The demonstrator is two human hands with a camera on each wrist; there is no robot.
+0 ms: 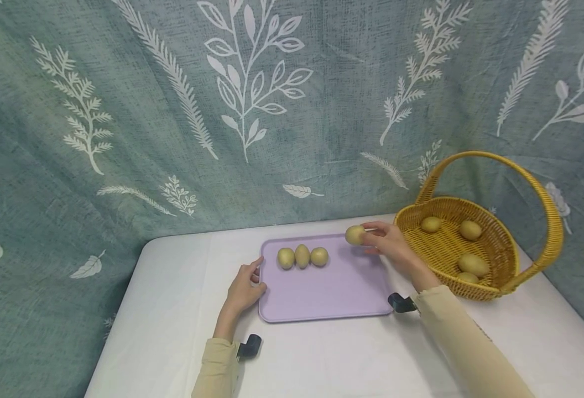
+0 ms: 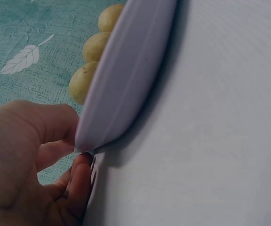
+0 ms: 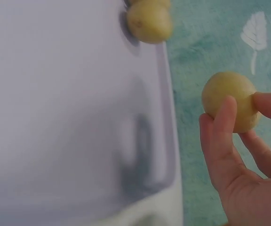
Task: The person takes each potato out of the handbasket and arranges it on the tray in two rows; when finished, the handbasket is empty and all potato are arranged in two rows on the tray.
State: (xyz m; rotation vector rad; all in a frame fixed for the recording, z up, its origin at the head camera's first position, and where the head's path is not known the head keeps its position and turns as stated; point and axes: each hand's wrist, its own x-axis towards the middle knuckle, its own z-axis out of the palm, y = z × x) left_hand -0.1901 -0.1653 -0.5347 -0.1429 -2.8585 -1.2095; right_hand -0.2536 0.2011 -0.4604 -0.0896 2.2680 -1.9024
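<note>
My right hand [image 1: 389,243] pinches a yellow potato [image 1: 355,235] between thumb and fingers, held above the back right part of a lilac tray [image 1: 322,293]. In the right wrist view the held potato [image 3: 229,101] shows clear of the tray's surface. Three potatoes stand side by side near the tray's back left: a left one [image 1: 286,258], a narrow middle one [image 1: 302,256] and a right one [image 1: 319,256]. My left hand [image 1: 244,287] grips the tray's left rim. In the left wrist view its curled fingers [image 2: 81,183] meet the tray's edge.
A yellow wicker basket [image 1: 508,260] with a tall arched handle [image 1: 553,232] stands right of the tray, with several potatoes inside. Tray and basket rest on a white-covered table [image 1: 182,298]. A green leaf-patterned cloth [image 1: 172,127] hangs behind.
</note>
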